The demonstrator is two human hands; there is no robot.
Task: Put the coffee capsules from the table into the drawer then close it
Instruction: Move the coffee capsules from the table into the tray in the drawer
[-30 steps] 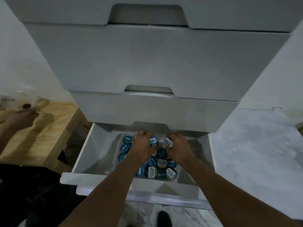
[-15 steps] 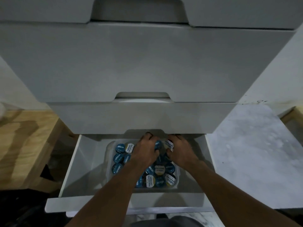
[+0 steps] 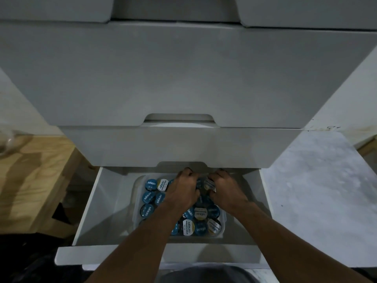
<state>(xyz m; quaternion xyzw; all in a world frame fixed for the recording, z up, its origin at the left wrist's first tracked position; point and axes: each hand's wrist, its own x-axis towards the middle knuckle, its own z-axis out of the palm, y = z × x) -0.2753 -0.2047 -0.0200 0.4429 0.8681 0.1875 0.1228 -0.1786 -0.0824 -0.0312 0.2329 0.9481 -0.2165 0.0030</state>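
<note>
step: settling coffee capsules (image 3: 152, 197) in clear tray (image 3: 223, 218) inside open drawer (image 3: 106, 203) | left hand (image 3: 184, 190) grip curled, contents hidden | right hand (image 3: 225, 189) grip pinching a gold-lidded capsule (image 3: 209, 183) | advice: release low, flatten pile, clear hands, then push front shut

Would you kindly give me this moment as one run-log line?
drawer: open | capsules: in clear tub | left hand: among capsules | right hand: holding capsule

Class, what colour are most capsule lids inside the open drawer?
Mostly blue coffee capsules, a few white-and-gold; head view.
</note>
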